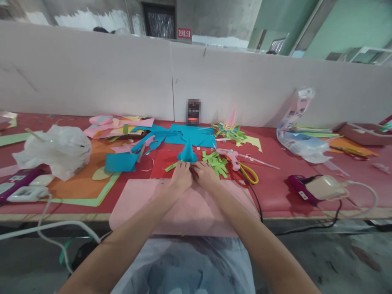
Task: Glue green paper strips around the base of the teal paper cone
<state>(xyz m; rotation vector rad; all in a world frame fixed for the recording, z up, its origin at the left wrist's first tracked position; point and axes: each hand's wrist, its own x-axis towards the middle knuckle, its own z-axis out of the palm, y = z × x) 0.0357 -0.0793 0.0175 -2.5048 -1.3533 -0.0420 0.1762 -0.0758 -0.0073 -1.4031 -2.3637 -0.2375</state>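
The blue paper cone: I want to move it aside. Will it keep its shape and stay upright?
The blue paper cone looks like thin craft paper, so probably very light and easily crushed. Standing on its base between both hands, it would likely tip at a nudge.

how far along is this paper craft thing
Done, by the look of it: one pink-tipped piece with green strips stands finished by the back board, and cut green strips lie ready. In hand: the left hand and right hand meet at the base of a blue paper cone. Left: it carries no strips yet; blue sheets remain uncut.
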